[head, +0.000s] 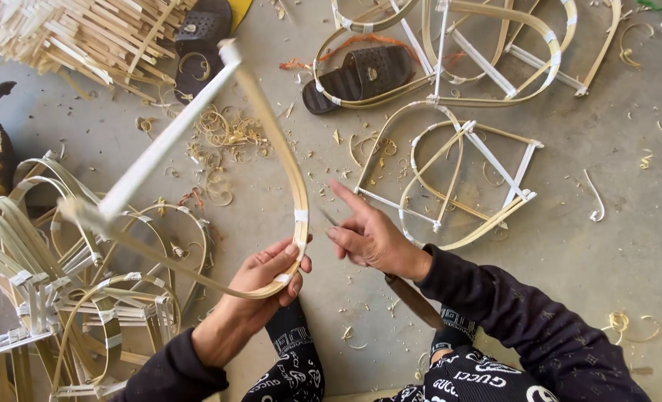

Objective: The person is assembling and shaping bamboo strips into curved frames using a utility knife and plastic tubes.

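My left hand (260, 286) grips the curved end of a bent bamboo frame (286, 160), a D-shaped loop with a white straight bar and white tape wraps. The frame is lifted and tilted up to the left. My right hand (368, 234) holds a knife (413, 298) with a brown wooden handle that points back toward my arm; its thin blade shows just left of the fingers, close to the frame's curve. The index finger is stretched out.
A stack of finished bamboo frames (78, 298) lies at the left, more frames (465, 171) at the upper right. Two dark sandals (360, 74) rest on the concrete floor. Split bamboo strips (70, 33) are piled top left. Curly shavings (223, 134) are scattered about.
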